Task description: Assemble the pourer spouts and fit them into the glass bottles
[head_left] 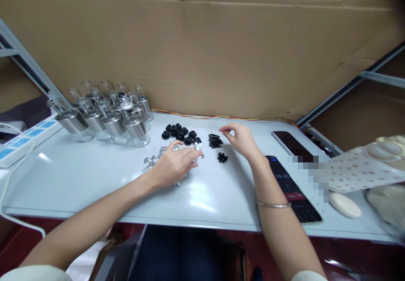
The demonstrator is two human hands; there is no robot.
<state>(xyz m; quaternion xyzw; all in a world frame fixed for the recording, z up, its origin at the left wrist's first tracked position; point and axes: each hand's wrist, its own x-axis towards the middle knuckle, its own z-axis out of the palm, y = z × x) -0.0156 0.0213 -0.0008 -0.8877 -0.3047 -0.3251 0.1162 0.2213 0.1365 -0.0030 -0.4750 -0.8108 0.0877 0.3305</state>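
Note:
My left hand [175, 164] is closed around a small silver-grey spout piece [198, 151], its tip poking up by the fingertips. More silver-grey pieces [151, 161] lie beside and partly behind that hand. Past its fingers is a cluster of round black stoppers [179, 131]. My right hand [238, 139] hovers with fingers and thumb drawn together in a pinch; whether something tiny is between them I cannot make out. Just left of it sits a pile of narrow black pieces [215, 141], and nearer to me a heap of small black pieces [222, 158].
Several glass bottles with steel sleeves [115, 125] stand at the back left, one wearing a silver spout top [126, 104]. At the left edge is a power strip [28, 141]. Two phones [294, 188] and a dotted pouch [363, 169] are on the right. Cardboard [202, 53] walls the back.

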